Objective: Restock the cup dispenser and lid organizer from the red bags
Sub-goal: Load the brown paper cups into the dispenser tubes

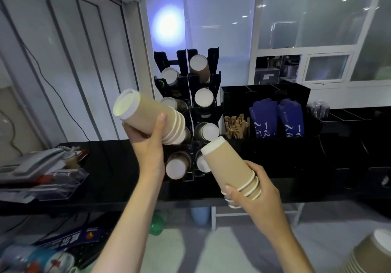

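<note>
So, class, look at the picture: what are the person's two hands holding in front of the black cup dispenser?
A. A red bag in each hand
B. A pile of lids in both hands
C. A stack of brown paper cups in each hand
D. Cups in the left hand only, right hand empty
C: the left hand grips one stack of brown paper cups, and the right hand grips a second stack, in front of the cup dispenser.
</note>
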